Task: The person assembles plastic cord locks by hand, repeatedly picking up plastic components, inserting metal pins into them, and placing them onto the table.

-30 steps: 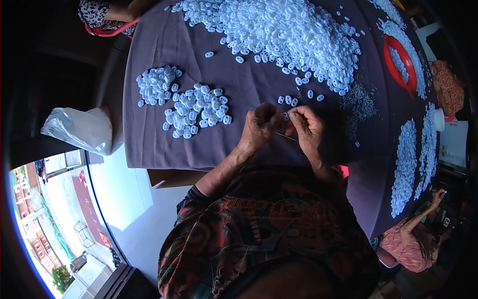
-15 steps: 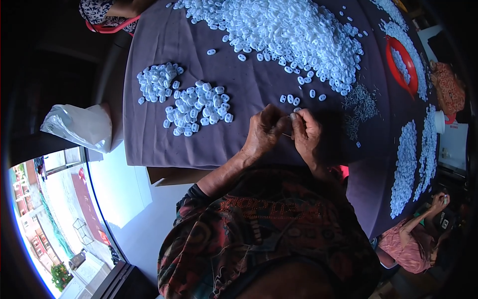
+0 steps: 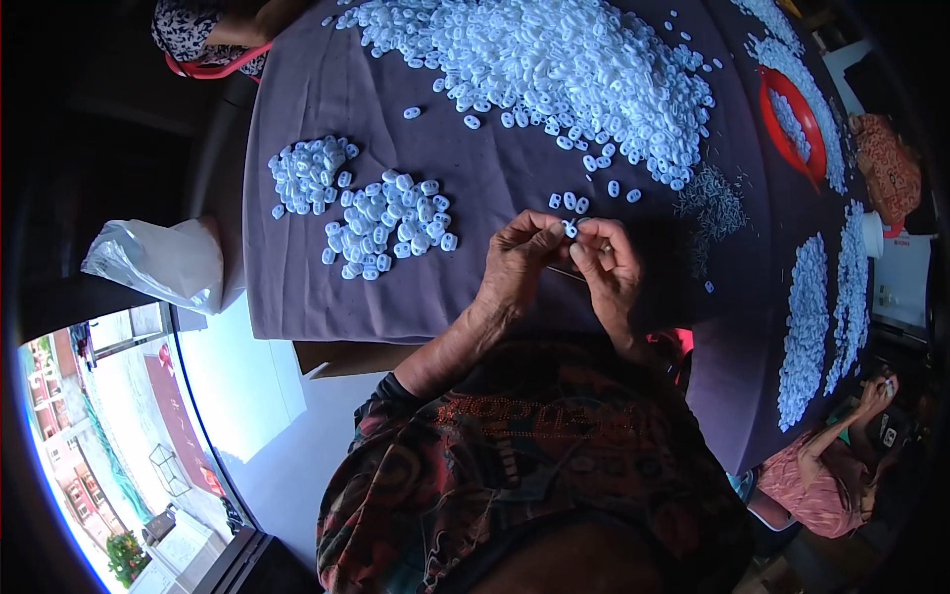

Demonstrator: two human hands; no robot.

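Right, both hands meet over the near edge of the bench [image 3: 297,297], which is covered in purple cloth. Left hand [image 3: 520,262] and right hand [image 3: 606,269] pinch one small white plastic piece [image 3: 570,230] between their fingertips, both closed on it. Just beyond the hands: a few loose white pieces [image 3: 569,202]. Further out, a big white heap [image 3: 554,69]. Left of the left hand: two small sorted piles [image 3: 386,226]. Right of the right hand: a patch of thin grey pins [image 3: 711,203]. Red ring tray [image 3: 770,99] well off right.
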